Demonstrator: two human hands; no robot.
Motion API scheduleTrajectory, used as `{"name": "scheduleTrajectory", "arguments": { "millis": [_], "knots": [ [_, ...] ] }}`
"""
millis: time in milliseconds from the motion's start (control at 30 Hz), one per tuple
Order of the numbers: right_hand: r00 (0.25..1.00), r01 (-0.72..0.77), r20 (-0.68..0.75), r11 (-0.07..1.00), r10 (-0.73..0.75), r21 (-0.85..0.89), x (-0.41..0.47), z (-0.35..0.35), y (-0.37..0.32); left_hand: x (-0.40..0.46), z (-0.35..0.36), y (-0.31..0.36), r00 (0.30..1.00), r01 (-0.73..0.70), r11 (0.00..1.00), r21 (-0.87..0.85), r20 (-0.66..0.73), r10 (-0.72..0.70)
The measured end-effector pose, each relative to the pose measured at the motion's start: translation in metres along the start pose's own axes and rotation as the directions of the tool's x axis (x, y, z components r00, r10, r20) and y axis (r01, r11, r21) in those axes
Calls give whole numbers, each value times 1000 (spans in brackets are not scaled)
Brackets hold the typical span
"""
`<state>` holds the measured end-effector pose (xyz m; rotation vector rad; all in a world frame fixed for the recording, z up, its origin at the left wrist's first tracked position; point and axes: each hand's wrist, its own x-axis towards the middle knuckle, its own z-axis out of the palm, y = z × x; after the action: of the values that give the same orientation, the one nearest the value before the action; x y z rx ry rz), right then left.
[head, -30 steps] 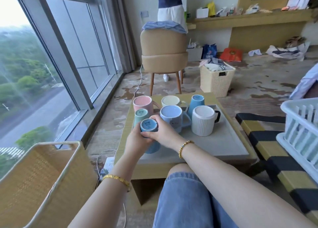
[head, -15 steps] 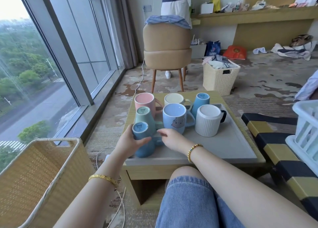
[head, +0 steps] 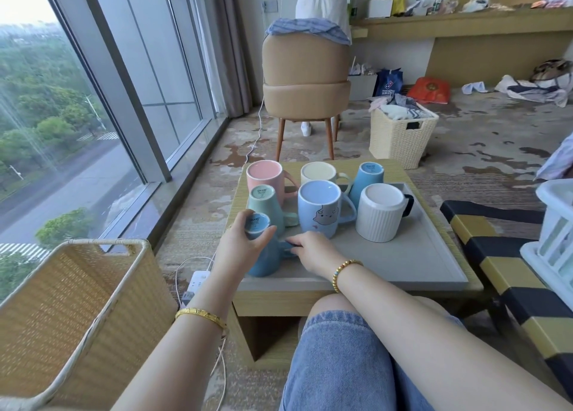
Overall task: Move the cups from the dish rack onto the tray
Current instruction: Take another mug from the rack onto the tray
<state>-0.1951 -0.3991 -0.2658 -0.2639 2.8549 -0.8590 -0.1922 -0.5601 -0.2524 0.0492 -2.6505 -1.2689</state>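
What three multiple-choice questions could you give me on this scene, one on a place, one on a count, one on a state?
1. Where is the white ribbed ceramic mug?
A. on the grey rectangular tray
B. in the woven wicker basket
C. on the carpet

2. How many cups are on the tray?
A. four
B. seven
C. ten

3. How does the blue tapered cup under the left hand stand?
A. on its side
B. mouth up
C. upside down

Answers: 1 A, it stands on the tray's right part. 2 B, seven cups show. 3 C, its labelled base faces up while the right hand touches its handle.
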Motion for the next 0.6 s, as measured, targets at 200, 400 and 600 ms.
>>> {"name": "scheduleTrajectory", "arguments": {
  "millis": [200,400,600],
  "knots": [
    [1000,-4,1,1000,4,-28,-2,0,-2,-1,-2,2,999,18,1000,1,29,-18],
    [1000,13,5,1000,-13,-16,-4,0,-2,-2,-4,6,996,50,999,19,72,-51],
    [997,39,-64,997,-35,63,-22,-21,1,-17,-6,25,994,-49,911,410,-65,83]
  ]
}}
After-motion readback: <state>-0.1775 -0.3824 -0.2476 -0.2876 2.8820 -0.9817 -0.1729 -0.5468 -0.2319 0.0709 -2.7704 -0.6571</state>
